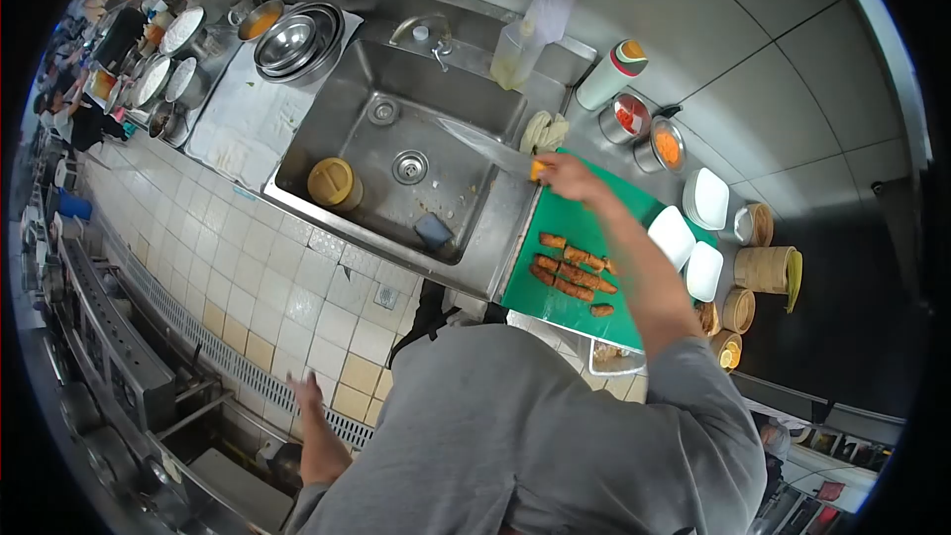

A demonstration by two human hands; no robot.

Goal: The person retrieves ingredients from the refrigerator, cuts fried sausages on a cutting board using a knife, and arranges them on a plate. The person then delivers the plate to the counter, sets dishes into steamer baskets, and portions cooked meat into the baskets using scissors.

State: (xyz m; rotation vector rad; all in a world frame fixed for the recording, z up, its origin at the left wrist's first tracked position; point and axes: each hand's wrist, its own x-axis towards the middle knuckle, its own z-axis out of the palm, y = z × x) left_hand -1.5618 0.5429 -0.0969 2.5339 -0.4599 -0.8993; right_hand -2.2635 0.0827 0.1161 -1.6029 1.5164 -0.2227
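My right hand [573, 180] is closed around the orange handle of a kitchen knife [487, 148], whose long blade points left over the sink's right side. Below that hand lies a green cutting board [525, 289]. Browned, sausage-like rolls [575, 279] rest on it in rows, some cut into shorter pieces. A pale crumpled cloth [544, 132] sits beside the knife handle. Down at my left side, my left hand [309, 391] hangs over the floor with its fingers apart and nothing visible in it.
The metal sink [327, 109] holds a yellow-lidded tub [335, 183] and a grey sponge [432, 231]. White dishes [705, 200] overlap the board's right edge. Along the wall stand a bottle [611, 75], metal containers of chopped food [659, 149] and bamboo steamers [763, 269]. Stove equipment [129, 367] lines the left.
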